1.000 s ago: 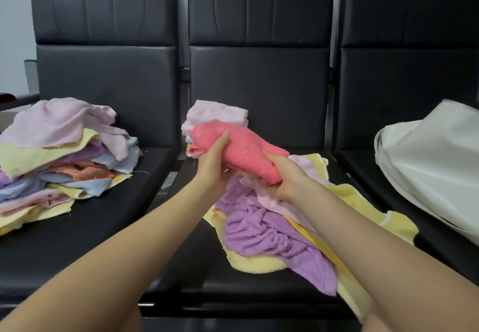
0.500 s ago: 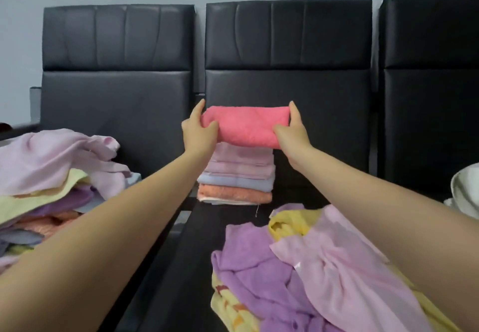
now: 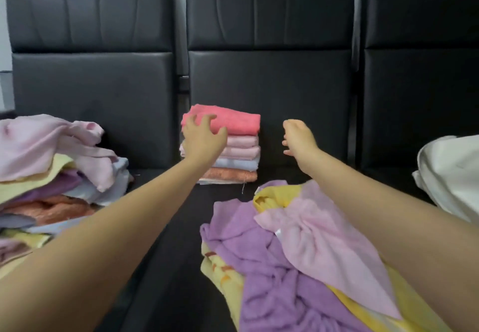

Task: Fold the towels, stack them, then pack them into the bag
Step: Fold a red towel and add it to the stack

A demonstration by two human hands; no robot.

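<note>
Coral towel now rests atop the folded stack on the middle seat; half a second earlier both hands held it. Left hand spread, fingertips at the towel's left end. Right hand off, loosely curled, empty.

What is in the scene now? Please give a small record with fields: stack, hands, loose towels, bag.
stack: folded towels at the back of the middle seat, coral towel on top
left hand: open, fingers spread at the coral towel
right hand: holds nothing, right of the stack
loose towels: left pile; front pile
bag: white, right seat
</note>
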